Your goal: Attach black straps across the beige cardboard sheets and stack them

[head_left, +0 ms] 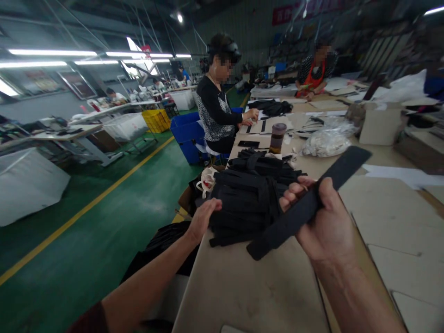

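My right hand (324, 219) is closed round a long flat black strip (333, 182) that slants up to the right above the table. My left hand (203, 217) reaches the near left edge of a tied bundle of black strips (249, 199) lying on the beige table (256, 286); its fingers are stretched toward the bundle and touch it. A second heap of black pieces (263, 164) lies just behind the bundle.
A brown cup (277, 138) and a clear plastic bag (326, 141) stand farther along the table. Cardboard sheets (398, 217) lie to my right. A person in black works at the same table ahead, another sits farther back. Blue crate (187, 132) and green floor on the left.
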The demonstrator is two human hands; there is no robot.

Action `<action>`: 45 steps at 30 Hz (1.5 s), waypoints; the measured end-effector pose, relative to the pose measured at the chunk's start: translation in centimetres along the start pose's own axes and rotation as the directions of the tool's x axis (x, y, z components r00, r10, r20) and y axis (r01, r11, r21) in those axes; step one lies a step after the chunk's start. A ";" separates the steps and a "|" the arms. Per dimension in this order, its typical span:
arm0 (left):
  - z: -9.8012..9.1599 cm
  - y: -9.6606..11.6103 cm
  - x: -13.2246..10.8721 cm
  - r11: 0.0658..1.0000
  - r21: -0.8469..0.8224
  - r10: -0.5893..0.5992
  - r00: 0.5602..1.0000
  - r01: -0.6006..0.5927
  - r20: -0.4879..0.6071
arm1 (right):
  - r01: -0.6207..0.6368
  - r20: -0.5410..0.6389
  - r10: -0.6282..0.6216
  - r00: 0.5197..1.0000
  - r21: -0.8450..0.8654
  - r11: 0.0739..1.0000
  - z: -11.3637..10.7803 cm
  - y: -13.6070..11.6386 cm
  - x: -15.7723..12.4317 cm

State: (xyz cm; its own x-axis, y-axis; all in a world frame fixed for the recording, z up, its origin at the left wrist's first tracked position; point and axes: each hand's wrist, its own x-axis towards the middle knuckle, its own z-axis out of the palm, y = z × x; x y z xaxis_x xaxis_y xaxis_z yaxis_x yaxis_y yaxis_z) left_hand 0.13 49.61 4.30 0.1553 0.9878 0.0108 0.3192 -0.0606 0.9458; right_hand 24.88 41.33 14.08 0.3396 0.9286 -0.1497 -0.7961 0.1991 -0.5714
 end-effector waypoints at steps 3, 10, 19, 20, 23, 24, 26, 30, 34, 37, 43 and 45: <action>1.6 5.3 -4.7 0.976 0.121 0.136 0.942 -0.181 0.308 | -0.125 0.035 0.127 0.991 -0.058 0.991 0.4 0.8 -3.2; 0.9 6.7 -5.2 0.960 0.147 0.232 0.971 -0.238 0.056 | -0.072 -0.031 0.071 0.997 -0.045 0.996 4.1 1.0 -9.4; -7.1 -2.4 -8.2 0.983 -0.030 -0.183 0.968 0.181 -0.170 | -0.013 -0.243 -0.010 0.970 -0.096 0.995 -0.5 -2.2 -16.2; -7.4 -3.1 -9.4 0.977 -0.022 -0.213 0.962 0.212 -0.169 | -0.049 -0.283 0.023 0.959 -0.084 0.995 -1.6 -2.2 -17.0; -6.7 -5.0 -11.8 0.955 0.010 -0.294 0.949 0.297 -0.110 | -0.146 -0.364 0.133 0.922 -0.009 0.989 -4.1 -1.6 -19.1; -6.0 -5.3 -12.1 0.949 0.018 -0.314 0.947 0.316 -0.074 | -0.166 -0.365 0.161 0.917 0.018 0.986 -4.5 -1.2 -19.6; -4.2 -5.2 -11.9 0.945 0.026 -0.326 0.945 0.326 -0.012 | -0.176 -0.332 0.188 0.924 0.066 0.982 -4.3 -0.5 -20.3; -0.7 -1.3 -11.5 0.966 0.017 -0.258 0.966 0.258 -0.010 | -0.059 -0.231 0.062 0.971 0.019 0.998 -2.0 0.6 -21.0; 1.2 5.2 -16.6 0.959 -0.166 -0.136 0.882 0.232 0.451 | 0.040 -0.065 -0.056 0.996 -0.225 0.973 -0.9 2.0 -22.4; 1.2 8.3 -23.3 0.838 -0.271 0.066 0.404 0.474 0.912 | 0.021 0.055 0.002 0.999 -0.415 0.910 -1.8 3.2 -25.3; 0.3 8.6 -30.8 0.728 -0.281 0.068 0.343 0.625 0.937 | -0.008 0.184 0.139 0.973 -0.578 0.816 -3.8 2.2 -30.5; 0.1 8.3 -31.9 0.719 -0.228 0.040 0.288 0.657 0.957 | 0.048 0.101 -0.006 0.995 -0.424 0.904 -3.8 0.7 -30.6</action>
State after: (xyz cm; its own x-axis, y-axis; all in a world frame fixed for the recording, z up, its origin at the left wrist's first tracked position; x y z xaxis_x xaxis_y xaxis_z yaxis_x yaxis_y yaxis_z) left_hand -2.07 17.55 11.74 0.9520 0.1450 -0.2697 0.1184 0.6381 0.7608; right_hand 15.81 11.85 15.23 0.2916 0.9544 -0.0638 -0.4915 0.0922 -0.8660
